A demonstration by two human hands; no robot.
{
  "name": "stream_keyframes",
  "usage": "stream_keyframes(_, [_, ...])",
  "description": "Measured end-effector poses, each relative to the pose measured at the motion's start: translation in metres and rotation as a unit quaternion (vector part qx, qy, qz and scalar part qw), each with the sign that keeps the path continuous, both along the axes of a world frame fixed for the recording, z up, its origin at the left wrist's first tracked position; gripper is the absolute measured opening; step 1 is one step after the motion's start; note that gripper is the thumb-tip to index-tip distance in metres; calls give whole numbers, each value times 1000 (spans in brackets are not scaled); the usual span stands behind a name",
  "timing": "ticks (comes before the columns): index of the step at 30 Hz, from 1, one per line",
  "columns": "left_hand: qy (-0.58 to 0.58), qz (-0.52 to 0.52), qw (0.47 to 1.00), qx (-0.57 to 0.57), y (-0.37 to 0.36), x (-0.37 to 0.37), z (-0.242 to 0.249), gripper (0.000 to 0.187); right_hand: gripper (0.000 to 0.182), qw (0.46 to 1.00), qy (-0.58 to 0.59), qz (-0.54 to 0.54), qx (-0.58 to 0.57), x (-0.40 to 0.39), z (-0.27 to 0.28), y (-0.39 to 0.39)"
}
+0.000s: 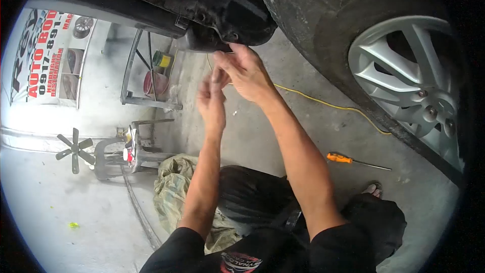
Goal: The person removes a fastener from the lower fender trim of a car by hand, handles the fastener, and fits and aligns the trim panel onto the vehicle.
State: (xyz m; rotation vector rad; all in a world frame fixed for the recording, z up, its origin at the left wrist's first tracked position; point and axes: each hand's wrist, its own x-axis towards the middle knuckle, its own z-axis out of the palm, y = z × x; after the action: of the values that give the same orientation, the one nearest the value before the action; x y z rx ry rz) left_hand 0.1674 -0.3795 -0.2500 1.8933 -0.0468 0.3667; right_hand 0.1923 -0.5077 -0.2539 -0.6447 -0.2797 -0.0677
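Raised in front of me, my right hand [246, 73] reaches up to the lower edge of a black car body part [222, 15]. Its fingers are bent, with one fingertip against or very close to that edge; whatever they pinch is hidden. Just left of it and slightly lower is my left hand [212, 101], its fingers smeared by motion near the right hand's fingers. A dark rounded piece [199, 40] hangs under the body part beside the fingertips.
An orange-handled screwdriver [339, 157] lies on the concrete floor, right of my knees. A yellow cord [323, 99] crosses the floor toward the silver wheel [399, 73]. At left are a metal stand [151, 103], a fan blade [75, 150], a chair [108, 156] and crumpled cloth [174, 187].
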Motion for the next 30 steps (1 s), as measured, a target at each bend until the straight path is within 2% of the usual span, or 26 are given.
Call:
stream_keyframes(2, [-125,-22,992,-6,-16,4,28,54,50,1000,14,-25,-6,-5,-6,-5])
stream_keyframes(5, [-142,-48,988,-38,-36,16,48,63,40,997,15,-67,-40,-4,-2,-7])
stream_keyframes(6, [-143,-28,989,-33,-48,20,48,35,39,995,18,-81,-50,-5,1,-6])
stream_keyframes(8, [-132,-40,987,-79,-58,21,45,31,38,991,20,-113,-67,-4,2,-4])
stream_keyframes(13, [-185,-67,969,-147,-64,34,33,33,35,978,1,-166,-128,0,1,-4])
stream_keyframes(14, [-194,-81,965,-159,-64,37,31,35,40,981,-3,-153,-122,3,-1,-5])
stream_keyframes(16, [-186,-58,973,-122,-66,34,35,31,52,986,-9,-124,-113,7,-3,-4])
stream_keyframes(20, [-170,-43,981,-86,-69,29,42,32,51,987,-18,-123,-105,6,-3,-2])
stream_keyframes(25, [-163,-46,978,-121,-67,32,39,36,50,988,-9,-122,-98,9,-7,1])
stream_keyframes(26, [-160,-54,977,-130,-66,32,37,41,49,985,-3,-137,-104,9,-8,2])
stream_keyframes(30, [-186,-45,970,-152,-76,33,33,43,47,964,17,-214,-155,4,-5,5])
